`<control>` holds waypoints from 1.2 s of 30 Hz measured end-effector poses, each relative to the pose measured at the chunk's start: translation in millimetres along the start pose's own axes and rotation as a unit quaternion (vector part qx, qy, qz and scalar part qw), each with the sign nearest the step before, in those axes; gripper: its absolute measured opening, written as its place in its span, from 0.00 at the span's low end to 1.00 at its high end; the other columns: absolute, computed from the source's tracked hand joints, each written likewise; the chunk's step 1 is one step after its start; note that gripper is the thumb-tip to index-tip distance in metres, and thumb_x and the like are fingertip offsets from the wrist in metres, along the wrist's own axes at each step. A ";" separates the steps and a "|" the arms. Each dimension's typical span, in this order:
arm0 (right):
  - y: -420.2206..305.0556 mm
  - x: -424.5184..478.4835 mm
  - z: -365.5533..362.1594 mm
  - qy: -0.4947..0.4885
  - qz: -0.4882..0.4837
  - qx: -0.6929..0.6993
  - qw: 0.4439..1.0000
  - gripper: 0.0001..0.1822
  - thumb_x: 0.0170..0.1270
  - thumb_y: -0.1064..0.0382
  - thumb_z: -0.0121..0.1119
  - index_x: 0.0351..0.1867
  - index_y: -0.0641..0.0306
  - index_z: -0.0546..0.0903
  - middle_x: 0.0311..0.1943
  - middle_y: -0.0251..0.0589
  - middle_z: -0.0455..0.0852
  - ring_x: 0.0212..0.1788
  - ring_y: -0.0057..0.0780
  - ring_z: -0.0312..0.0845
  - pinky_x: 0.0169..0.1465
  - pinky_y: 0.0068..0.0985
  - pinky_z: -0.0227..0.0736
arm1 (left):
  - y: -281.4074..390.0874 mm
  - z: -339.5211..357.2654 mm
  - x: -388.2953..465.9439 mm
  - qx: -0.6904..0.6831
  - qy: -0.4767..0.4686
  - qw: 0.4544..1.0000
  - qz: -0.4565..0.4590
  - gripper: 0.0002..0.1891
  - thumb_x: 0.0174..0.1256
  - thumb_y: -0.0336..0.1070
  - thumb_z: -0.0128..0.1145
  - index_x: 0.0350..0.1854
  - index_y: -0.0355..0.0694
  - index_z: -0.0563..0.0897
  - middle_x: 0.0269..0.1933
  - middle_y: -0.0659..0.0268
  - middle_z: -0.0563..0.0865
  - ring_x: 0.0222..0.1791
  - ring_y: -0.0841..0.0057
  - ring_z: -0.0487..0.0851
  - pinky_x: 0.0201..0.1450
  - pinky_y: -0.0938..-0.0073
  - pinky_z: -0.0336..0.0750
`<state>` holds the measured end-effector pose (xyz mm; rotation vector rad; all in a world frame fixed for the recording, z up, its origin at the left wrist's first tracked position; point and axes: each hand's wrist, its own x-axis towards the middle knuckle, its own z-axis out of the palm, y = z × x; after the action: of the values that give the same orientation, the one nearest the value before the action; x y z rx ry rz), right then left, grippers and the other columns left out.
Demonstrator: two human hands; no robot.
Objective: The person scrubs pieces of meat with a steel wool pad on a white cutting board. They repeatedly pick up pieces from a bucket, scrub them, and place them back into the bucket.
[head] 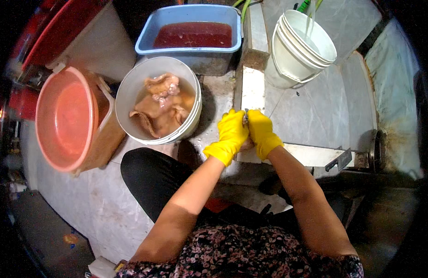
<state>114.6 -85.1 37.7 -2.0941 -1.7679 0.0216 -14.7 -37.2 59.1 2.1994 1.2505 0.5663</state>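
Note:
My left hand (233,131) and my right hand (262,130), both in yellow rubber gloves, meet above a white tiled ledge (253,87). Their fingers are closed around a small dark, greyish item (246,116) between them; too little of it shows to name it. Below the gloves a bit of something pinkish (247,144) is partly visible. To the left stands a white plastic bucket (158,139) with large pieces of pale, skin-like meat (162,107) in cloudy liquid.
A blue plastic tub (188,50) of dark red liquid stands behind. White nested buckets (294,59) stand at upper right, with water running in from above. At left is an orange plastic basin (71,118). A cleaver (339,160) lies on the ledge at right.

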 end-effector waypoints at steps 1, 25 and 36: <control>3.3 -0.5 0.4 0.008 0.017 0.007 1.000 0.07 0.56 0.62 0.60 0.34 0.59 0.79 0.30 0.50 0.83 0.37 0.54 0.82 0.40 0.44 0.75 | 14.1 -11.8 -4.4 0.023 -0.016 1.000 0.002 0.19 0.49 0.39 0.65 0.47 0.45 0.82 0.48 0.52 0.84 0.48 0.49 0.81 0.48 0.55 0.77; 1.8 46.8 -30.2 -0.298 -0.001 0.143 0.944 0.19 0.41 0.56 0.68 0.36 0.62 0.84 0.35 0.53 0.85 0.40 0.55 0.81 0.43 0.43 0.75 | 11.0 -12.6 -13.5 0.001 -0.067 0.998 0.021 0.34 0.48 0.50 0.68 0.61 0.46 0.76 0.52 0.47 0.79 0.49 0.46 0.81 0.50 0.53 0.78; -5.4 14.6 2.9 -0.033 0.026 -0.012 0.999 0.10 0.51 0.64 0.64 0.37 0.59 0.81 0.35 0.52 0.83 0.38 0.54 0.81 0.40 0.44 0.76 | 15.6 -12.5 -17.8 0.032 -0.083 0.996 -0.013 0.28 0.50 0.46 0.66 0.54 0.42 0.77 0.53 0.47 0.78 0.50 0.46 0.80 0.51 0.52 0.77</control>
<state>111.6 -69.8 40.2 -2.1794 -1.7600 0.0849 -20.7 -56.2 77.0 2.2287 1.2221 0.3296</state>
